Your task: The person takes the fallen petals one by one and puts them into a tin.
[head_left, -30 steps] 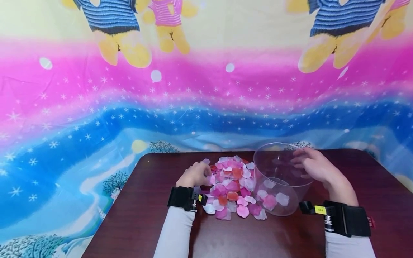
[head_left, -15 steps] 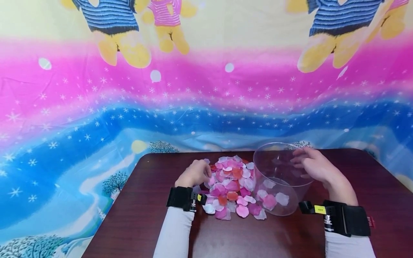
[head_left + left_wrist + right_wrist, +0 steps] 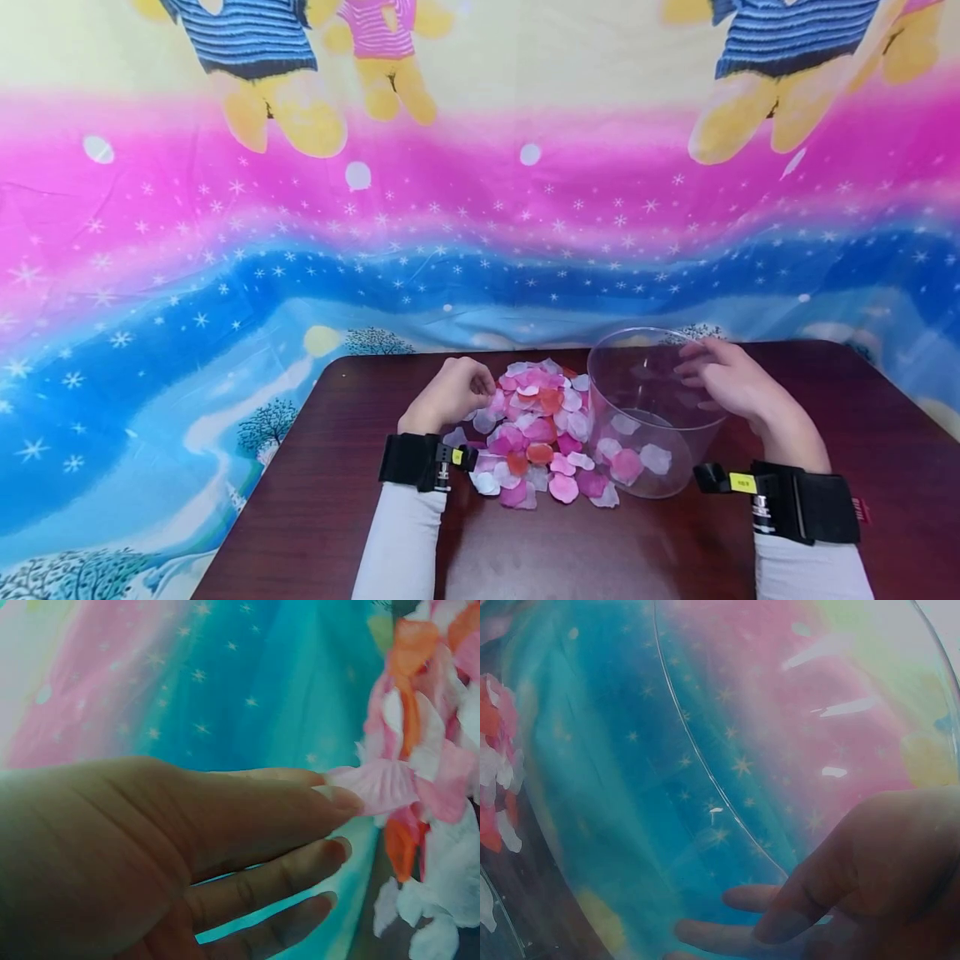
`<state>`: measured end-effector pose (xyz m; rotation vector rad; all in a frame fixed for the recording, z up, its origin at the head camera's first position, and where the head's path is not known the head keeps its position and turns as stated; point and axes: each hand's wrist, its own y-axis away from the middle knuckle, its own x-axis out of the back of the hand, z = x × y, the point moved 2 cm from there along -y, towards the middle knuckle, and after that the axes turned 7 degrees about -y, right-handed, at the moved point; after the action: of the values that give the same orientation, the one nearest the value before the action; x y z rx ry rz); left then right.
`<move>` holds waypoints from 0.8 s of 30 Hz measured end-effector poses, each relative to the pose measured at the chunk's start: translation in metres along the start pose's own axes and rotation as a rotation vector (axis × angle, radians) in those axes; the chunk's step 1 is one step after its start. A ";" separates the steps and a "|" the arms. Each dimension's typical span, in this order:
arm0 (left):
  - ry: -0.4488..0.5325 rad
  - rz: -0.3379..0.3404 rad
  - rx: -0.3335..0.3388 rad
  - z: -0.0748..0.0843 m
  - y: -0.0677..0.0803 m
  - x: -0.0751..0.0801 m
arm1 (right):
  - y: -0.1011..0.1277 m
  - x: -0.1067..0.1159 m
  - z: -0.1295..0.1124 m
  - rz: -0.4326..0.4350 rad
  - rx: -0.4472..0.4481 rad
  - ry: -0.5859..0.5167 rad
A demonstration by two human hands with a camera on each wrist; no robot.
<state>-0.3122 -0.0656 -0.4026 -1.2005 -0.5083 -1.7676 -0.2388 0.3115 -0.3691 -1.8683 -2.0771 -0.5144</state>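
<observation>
My left hand [image 3: 450, 393] is at the left side of a heap of artificial flower petals [image 3: 537, 429] in pink, white and orange. In the left wrist view its thumb and index finger pinch a pale pink petal [image 3: 381, 787] at the heap's edge; the other fingers are loosely bent. Right of the heap stands a clear plastic bucket [image 3: 678, 454], upright, with a few petals [image 3: 626, 465] visible at its bottom or through its wall. My right hand [image 3: 738, 385] holds the bucket's right rim, thumb and fingers at the edge in the right wrist view.
The dark wooden table [image 3: 322, 500] carries the heap and the bucket. Close behind its far edge hangs a colourful printed cloth [image 3: 480, 208]. Each forearm wears a black wrist strap [image 3: 411, 462] with a small camera.
My left hand has lifted slightly, uncovering more white and lilac petals at the heap's left edge. My right hand and the bucket stay in place.
</observation>
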 end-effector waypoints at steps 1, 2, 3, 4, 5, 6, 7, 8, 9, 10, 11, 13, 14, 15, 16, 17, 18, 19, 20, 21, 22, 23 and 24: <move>0.004 0.011 -0.009 0.002 0.000 0.002 | 0.000 0.000 0.000 0.000 0.000 0.001; 0.012 0.021 -0.019 0.004 0.000 0.004 | 0.000 0.000 0.000 0.000 0.000 0.001; 0.018 0.035 -0.033 0.007 0.000 0.006 | 0.000 0.000 -0.001 -0.001 0.000 0.000; 0.026 0.054 -0.050 0.010 0.000 0.008 | 0.000 0.000 -0.001 -0.003 0.000 0.000; 0.034 0.081 -0.069 0.014 0.000 0.011 | 0.000 0.000 0.000 -0.003 -0.002 0.001; 0.042 0.118 -0.097 0.018 0.000 0.014 | -0.001 0.000 0.000 -0.003 -0.003 0.001; 0.048 0.160 -0.126 0.022 0.001 0.017 | -0.001 0.000 0.000 -0.005 -0.003 0.001; 0.051 0.205 -0.154 0.027 0.001 0.020 | -0.001 0.000 0.000 -0.007 -0.004 0.000; 0.051 0.257 -0.187 0.032 0.002 0.023 | -0.001 0.001 0.000 -0.008 -0.005 -0.001; 0.048 0.308 -0.223 0.036 0.003 0.026 | -0.001 0.001 0.001 -0.009 -0.006 0.000; 0.045 0.356 -0.258 0.042 0.004 0.029 | -0.001 0.001 0.001 -0.008 -0.006 0.001; 0.041 0.432 -0.326 0.053 0.006 0.032 | -0.001 0.001 0.000 -0.008 -0.004 0.002; 0.041 0.461 -0.357 0.059 0.008 0.034 | -0.001 0.001 0.000 -0.006 -0.004 0.003; 0.042 0.485 -0.395 0.067 0.009 0.035 | -0.001 0.001 0.000 -0.005 -0.003 0.005; 0.048 0.502 -0.431 0.074 0.010 0.035 | -0.001 0.001 -0.001 -0.004 -0.003 0.006; 0.053 0.517 -0.470 0.082 0.011 0.035 | -0.001 0.001 -0.001 -0.002 -0.002 0.007; 0.057 0.528 -0.510 0.090 0.012 0.034 | 0.000 0.001 -0.001 -0.002 -0.001 0.008; 0.054 0.535 -0.548 0.098 0.012 0.033 | -0.001 0.001 -0.002 -0.001 -0.002 0.007; 0.045 0.540 -0.584 0.106 0.013 0.031 | -0.001 0.001 -0.002 -0.001 -0.001 0.007; 0.035 0.542 -0.615 0.113 0.013 0.029 | -0.001 0.001 -0.002 -0.002 0.000 0.006; 0.020 0.542 -0.641 0.120 0.014 0.026 | -0.001 0.000 -0.002 -0.002 0.000 0.006; -0.001 0.542 -0.662 0.126 0.014 0.023 | -0.001 0.000 -0.002 -0.002 0.000 0.006; -0.018 0.535 -0.674 0.130 0.014 0.020 | -0.001 0.000 -0.002 -0.002 0.000 0.005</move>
<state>-0.2357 0.0143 -0.3293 -1.6175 0.4205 -1.4815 -0.2398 0.3108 -0.3677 -1.8636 -2.0760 -0.5190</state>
